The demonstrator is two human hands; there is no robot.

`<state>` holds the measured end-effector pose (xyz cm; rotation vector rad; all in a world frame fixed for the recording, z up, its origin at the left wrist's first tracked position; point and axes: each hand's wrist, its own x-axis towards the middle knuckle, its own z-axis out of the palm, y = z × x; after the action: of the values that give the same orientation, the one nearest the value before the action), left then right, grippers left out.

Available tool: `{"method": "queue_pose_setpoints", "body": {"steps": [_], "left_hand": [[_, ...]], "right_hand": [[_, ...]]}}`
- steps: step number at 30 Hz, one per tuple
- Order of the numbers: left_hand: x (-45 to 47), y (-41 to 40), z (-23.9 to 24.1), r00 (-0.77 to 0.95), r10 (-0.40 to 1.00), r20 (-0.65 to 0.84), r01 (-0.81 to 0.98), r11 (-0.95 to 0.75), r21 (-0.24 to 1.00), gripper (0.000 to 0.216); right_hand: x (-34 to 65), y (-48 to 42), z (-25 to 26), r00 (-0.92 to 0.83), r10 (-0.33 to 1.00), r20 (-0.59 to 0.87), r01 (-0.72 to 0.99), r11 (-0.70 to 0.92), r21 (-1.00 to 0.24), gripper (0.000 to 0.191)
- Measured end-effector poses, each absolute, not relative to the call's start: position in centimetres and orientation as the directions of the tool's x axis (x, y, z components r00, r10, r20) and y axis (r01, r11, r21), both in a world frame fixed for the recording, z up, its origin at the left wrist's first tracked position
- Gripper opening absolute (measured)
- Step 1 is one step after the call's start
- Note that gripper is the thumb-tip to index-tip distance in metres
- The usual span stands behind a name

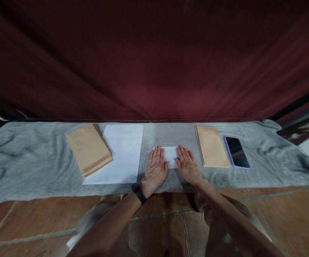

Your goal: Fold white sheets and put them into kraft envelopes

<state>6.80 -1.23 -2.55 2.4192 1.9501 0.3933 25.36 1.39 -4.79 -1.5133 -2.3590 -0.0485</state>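
Both my hands lie flat, fingers stretched out, on a small folded white paper [170, 154] in the middle of a grey cloth [36, 167]. My left hand [155, 167] covers the paper's left end; a black band is on that wrist. Resting on the paper's right end is my right hand [188, 165]. Neither hand grips anything.
A stack of tan envelopes [88, 149] rests on white sheets [122, 153] to the left. To the right lie another tan envelope stack [211, 145] and a dark phone [236, 152]. A dark red curtain [154, 60] hangs behind. Brown floor tiles [290, 217] lie below.
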Motion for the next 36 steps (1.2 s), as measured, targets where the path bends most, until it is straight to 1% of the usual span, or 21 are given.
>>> {"method": "queue_pose_setpoints", "body": {"steps": [6, 9, 11, 14, 16, 20, 25, 29, 36], "left_hand": [[6.5, -1.4, -2.1, 0.182, 0.971, 0.155, 0.968, -0.204, 0.145, 0.061], [6.5, -1.4, -2.1, 0.188, 0.971, 0.146, 0.969, -0.208, 0.133, 0.060], [6.6, -1.4, -2.0, 0.206, 0.967, 0.149, 0.964, -0.227, 0.137, 0.060], [6.6, -1.2, -2.1, 0.246, 0.958, 0.151, 0.955, -0.266, 0.132, 0.059], [6.6, -1.1, -2.1, 0.274, 0.953, 0.130, 0.951, -0.289, 0.114, 0.060], [6.7, -1.1, -2.2, 0.307, 0.946, 0.107, 0.945, -0.316, 0.087, 0.064], [6.6, -1.0, -2.2, 0.307, 0.943, 0.129, 0.941, -0.321, 0.106, 0.063], [6.5, -1.0, -2.0, 0.317, 0.940, 0.127, 0.935, -0.332, 0.123, 0.060], [5.7, -1.2, -2.4, 0.301, 0.939, 0.166, 0.933, -0.325, 0.151, 0.061]], "right_hand": [[26.0, 1.6, -4.3, -0.326, 0.899, 0.293, 0.910, 0.383, -0.161, 0.054], [25.5, 1.9, -3.5, -0.300, 0.911, 0.282, 0.911, 0.361, -0.199, 0.053], [24.6, 2.0, -3.0, -0.323, 0.905, 0.276, 0.883, 0.393, -0.255, 0.053], [22.8, 1.5, -2.7, -0.417, 0.873, 0.254, 0.804, 0.484, -0.346, 0.055], [21.7, 1.0, -2.9, -0.469, 0.850, 0.241, 0.769, 0.527, -0.362, 0.056], [21.0, 0.2, -3.6, -0.492, 0.836, 0.242, 0.784, 0.547, -0.293, 0.057], [21.5, 0.1, -4.1, -0.453, 0.854, 0.257, 0.837, 0.506, -0.207, 0.055], [21.9, 0.2, -4.2, -0.433, 0.864, 0.258, 0.859, 0.482, -0.173, 0.054], [22.4, 0.2, -4.4, -0.409, 0.866, 0.288, 0.875, 0.462, -0.146, 0.055]]}}
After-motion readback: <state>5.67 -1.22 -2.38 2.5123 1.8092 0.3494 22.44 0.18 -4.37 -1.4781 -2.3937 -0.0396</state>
